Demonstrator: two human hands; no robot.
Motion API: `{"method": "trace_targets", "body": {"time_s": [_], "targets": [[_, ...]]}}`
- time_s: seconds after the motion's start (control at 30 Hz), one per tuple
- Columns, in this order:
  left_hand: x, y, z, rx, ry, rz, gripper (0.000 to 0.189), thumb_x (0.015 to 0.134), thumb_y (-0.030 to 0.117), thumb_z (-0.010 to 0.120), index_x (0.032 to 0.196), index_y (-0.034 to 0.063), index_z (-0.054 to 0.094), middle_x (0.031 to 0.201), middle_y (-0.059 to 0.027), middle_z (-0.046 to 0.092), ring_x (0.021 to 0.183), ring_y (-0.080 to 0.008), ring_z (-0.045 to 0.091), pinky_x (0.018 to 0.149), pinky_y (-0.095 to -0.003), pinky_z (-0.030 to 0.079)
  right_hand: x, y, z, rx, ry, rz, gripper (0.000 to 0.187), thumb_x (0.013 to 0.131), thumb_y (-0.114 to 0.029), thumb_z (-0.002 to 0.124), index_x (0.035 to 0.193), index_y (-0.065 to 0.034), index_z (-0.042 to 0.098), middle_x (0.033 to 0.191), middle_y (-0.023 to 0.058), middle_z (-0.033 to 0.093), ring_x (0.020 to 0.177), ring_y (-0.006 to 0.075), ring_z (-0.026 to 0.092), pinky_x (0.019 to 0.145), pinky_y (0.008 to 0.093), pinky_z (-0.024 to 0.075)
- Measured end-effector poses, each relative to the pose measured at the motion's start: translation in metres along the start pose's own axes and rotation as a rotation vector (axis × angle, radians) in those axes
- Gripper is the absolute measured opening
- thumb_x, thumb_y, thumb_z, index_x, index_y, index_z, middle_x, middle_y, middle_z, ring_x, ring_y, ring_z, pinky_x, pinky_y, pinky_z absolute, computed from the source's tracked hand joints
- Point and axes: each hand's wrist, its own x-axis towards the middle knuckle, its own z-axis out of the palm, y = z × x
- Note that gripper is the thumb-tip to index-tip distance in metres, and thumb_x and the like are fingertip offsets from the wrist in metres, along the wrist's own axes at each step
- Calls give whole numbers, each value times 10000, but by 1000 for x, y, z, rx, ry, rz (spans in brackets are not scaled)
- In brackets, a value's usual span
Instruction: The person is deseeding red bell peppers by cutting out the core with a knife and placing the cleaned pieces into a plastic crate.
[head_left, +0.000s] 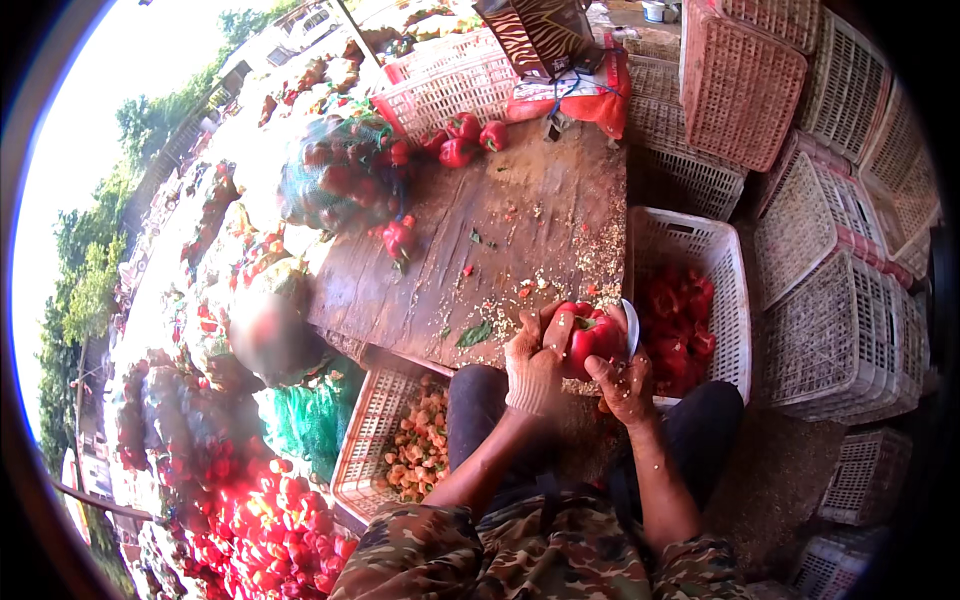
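Observation:
My left hand (536, 356), in a knitted work glove, grips a red bell pepper (589, 341) from its left side. The pepper's green stem faces up. On the other side my right hand (622, 379), bare, holds a knife with a curved blade (631, 327); the blade stands along the pepper's right side. My right thumb rests against the pepper, and the knife's handle is mostly hidden in the palm. Both hands are over the near edge of a worn wooden table (450, 225), strewn with pale seeds and red scraps.
To the right, a white plastic crate (739, 300) holds red pepper pieces. Pepper cores fill part of another crate (352, 461) at lower left. Several peppers (461, 142) and a green mesh sack (341, 176) lie at the table's far side. Stacked crates (817, 330) stand at right.

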Motion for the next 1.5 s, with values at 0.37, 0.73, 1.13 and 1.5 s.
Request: {"method": "trace_targets", "body": {"time_s": [0.37, 0.73, 1.13, 1.5], "targets": [[11, -23, -17, 617, -183, 46, 492, 728, 231, 879, 1047, 10, 577, 926, -84, 696, 817, -158, 663, 729, -323, 560, 5, -8, -14, -212, -148, -31, 649, 815, -266, 817, 1323, 43, 554, 1165, 204, 682, 1062, 255, 678, 908, 360, 541], [11, -29, -29, 220, -242, -114, 524, 714, 228, 884, 1107, -27, 651, 972, -76, 729, 853, -134, 681, 777, -301, 572, 2, -6, -21, -188, -201, 3, 493, 808, -151, 811, 1222, 57, 644, 1105, 166, 727, 1006, 169, 679, 888, 327, 543], [35, -92, -49, -818, -362, -459, 901, 933, 743, 280, 1295, -47, 520, 1263, -237, 612, 1111, -404, 625, 1012, -527, 492, -8, 23, -33, 411, -23, 316, 368, 867, -144, 770, 1190, 0, 672, 1031, 64, 729, 943, 115, 656, 893, 307, 523], [107, -82, -16, -489, 266, -304, 563, 1008, 599, 374, 1110, 93, 598, 984, -63, 667, 634, -157, 553, 521, -284, 413, -39, 39, -29, 362, 500, 184, 356, 880, -113, 779, 1202, -37, 647, 1128, 40, 651, 985, 111, 597, 871, 282, 517]]}}
